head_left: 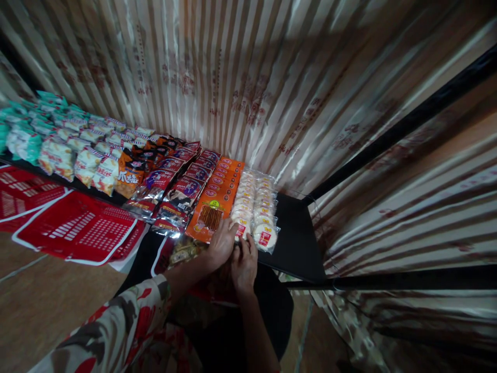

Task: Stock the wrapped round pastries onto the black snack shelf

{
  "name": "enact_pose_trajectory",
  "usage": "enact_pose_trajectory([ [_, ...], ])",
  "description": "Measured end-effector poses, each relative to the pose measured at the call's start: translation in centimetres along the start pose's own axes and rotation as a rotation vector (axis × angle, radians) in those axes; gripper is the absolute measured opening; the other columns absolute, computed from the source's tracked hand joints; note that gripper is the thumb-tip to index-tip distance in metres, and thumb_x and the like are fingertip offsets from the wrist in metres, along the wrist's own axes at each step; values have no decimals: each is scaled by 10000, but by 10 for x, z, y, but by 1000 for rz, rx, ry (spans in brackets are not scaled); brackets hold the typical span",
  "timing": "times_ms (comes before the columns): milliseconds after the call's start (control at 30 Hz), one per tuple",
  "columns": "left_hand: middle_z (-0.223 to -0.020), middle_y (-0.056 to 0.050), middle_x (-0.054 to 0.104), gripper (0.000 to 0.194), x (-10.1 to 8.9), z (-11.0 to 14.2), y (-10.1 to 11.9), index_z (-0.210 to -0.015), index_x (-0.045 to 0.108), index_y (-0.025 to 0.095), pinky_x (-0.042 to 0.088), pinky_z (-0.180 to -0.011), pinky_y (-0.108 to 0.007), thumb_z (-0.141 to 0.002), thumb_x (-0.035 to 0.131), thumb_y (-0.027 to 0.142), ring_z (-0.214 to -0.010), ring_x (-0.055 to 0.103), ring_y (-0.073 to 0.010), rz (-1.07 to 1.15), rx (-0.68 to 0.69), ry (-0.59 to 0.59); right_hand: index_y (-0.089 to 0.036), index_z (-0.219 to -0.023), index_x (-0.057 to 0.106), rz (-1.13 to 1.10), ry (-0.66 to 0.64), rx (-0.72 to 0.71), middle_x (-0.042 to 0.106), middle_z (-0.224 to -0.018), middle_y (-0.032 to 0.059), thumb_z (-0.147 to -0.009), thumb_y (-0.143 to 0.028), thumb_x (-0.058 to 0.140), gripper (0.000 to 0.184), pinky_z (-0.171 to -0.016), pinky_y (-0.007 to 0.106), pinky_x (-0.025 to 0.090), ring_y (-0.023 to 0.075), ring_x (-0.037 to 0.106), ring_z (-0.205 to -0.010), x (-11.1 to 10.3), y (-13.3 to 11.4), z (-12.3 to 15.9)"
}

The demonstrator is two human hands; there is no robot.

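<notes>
Green packets point(23, 140) begin the row, then pale ones point(88, 163) with red lettering too small to read. An orange-and-black packet point(132, 168) bears large white characters (seemingly 爪烧). Next come dark, glossy packets point(188, 187), then overlapping orange packets point(223, 178) with repeated oval logos. The left hand point(222, 243) and right hand point(245, 264), fingers bent, touch the front round white packet point(241, 228), red-labelled, on the black shelf point(301, 233); whether they grip it, I cannot tell. A matching column point(265, 235) stands just right.

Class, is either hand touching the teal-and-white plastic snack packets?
No, the left hand and right hand are both at the round, white, clear-wrapped packets.
</notes>
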State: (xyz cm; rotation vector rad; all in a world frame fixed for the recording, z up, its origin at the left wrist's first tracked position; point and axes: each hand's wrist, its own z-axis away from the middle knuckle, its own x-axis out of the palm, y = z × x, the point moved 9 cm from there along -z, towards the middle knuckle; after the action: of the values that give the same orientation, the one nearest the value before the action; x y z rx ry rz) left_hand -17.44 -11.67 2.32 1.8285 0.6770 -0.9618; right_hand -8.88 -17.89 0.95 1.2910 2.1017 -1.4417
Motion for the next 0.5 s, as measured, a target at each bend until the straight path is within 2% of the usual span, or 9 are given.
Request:
enact_pose_trajectory([
  [100, -1238, -117, 455, 363, -6, 5, 4, -1206, 506, 185, 444, -942, -369, -863, 426, 95, -1148, 432, -224, 17, 29, 57, -131, -1115, 582, -35, 47, -21, 476, -1285, 172, -905, -283, 357, 343, -975, 451, 413, 243, 465, -1184, -7, -5, 3],
  [200, -1178, -102, 498, 329, -15, 20, 8, -1156, 550, 195, 454, -918, -358, -875, 397, 117, -1103, 459, -213, 74, 68, 91, -133, -1066, 591, -71, 94, -47, 539, -1178, 160, -913, -271, 349, 318, -943, 420, 437, 222, 501, -1130, -14, -9, 9],
  [267, -1089, -89, 545, 297, -16, 37, 8, -1082, 591, 187, 460, -888, -337, -878, 382, 136, -1029, 494, -200, 129, 104, 60, -139, -1026, 597, -97, 110, -60, 576, -1084, 146, -917, -259, 338, 305, -903, 398, 461, 207, 537, -1063, -16, -10, 15],
  [333, -999, -79, 578, 267, -10, 59, 5, -990, 617, 172, 462, -856, -320, -880, 374, 155, -948, 521, -191, 168, 148, -23, -150, -980, 603, -117, 92, -76, 600, -1003, 129, -917, -248, 331, 295, -864, 380, 479, 196, 568, -993, -13, -9, 22],
  [433, -976, -67, 600, 248, 12, 94, -14, -907, 626, 180, 449, -858, -293, -886, 379, 175, -945, 537, -187, 161, 178, -209, -169, -904, 613, -122, -6, -72, 624, -910, 100, -908, -243, 330, 293, -834, 357, 485, 184, 592, -914, 3, -3, 34],
  [500, -969, -70, 606, 236, 23, 109, -51, -897, 627, 187, 454, -835, -289, -873, 393, 180, -918, 559, -187, 93, 10, -268, -176, -873, 619, -103, -110, -40, 636, -873, 87, -901, -243, 324, 304, -818, 339, 485, 178, 599, -872, 20, 4, 42],
])
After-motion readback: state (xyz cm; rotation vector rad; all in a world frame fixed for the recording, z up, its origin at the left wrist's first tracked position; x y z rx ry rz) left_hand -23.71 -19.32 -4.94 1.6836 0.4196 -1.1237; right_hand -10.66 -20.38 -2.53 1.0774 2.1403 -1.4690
